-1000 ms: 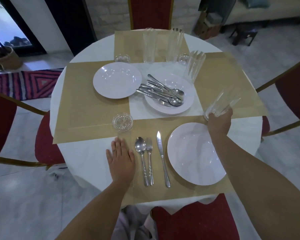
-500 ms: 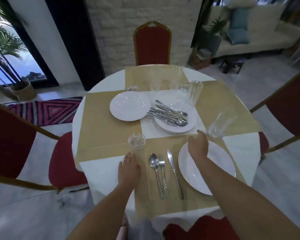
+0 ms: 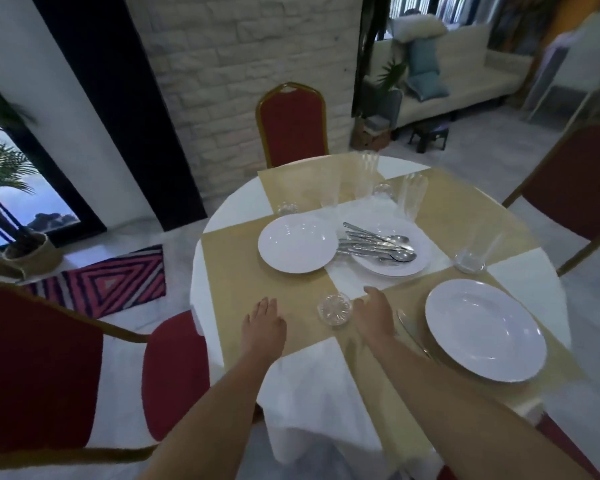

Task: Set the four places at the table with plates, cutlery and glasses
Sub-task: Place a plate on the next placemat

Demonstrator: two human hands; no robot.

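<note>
On the round table, a white plate [image 3: 485, 329] lies on the near gold placemat [image 3: 400, 386], with a knife [image 3: 412, 332] to its left and a tall glass [image 3: 473, 251] beyond it. My right hand [image 3: 373, 315] hovers flat over that place's spoon and fork, hiding them, just right of a small cut-glass dish [image 3: 333, 308]. My left hand [image 3: 264, 329] rests flat on the left placemat [image 3: 236, 268]. Another white plate [image 3: 297, 244] sits on that mat. A plate stack [image 3: 392, 251] in the middle carries loose cutlery [image 3: 378, 244]. Further tall glasses [image 3: 367, 174] stand at the far side.
Red chairs with gold frames stand at the far side [image 3: 291, 124], right [image 3: 575, 181] and near left [image 3: 39, 375]. Two small glass dishes [image 3: 286, 208] [image 3: 381, 192] sit near the far glasses. A striped rug [image 3: 108, 282] lies on the floor left.
My right hand let go of the tall glass beyond the near plate and swung left to beside the small glass dish. My view shifted left; the left hand moved onto the left placemat.
</note>
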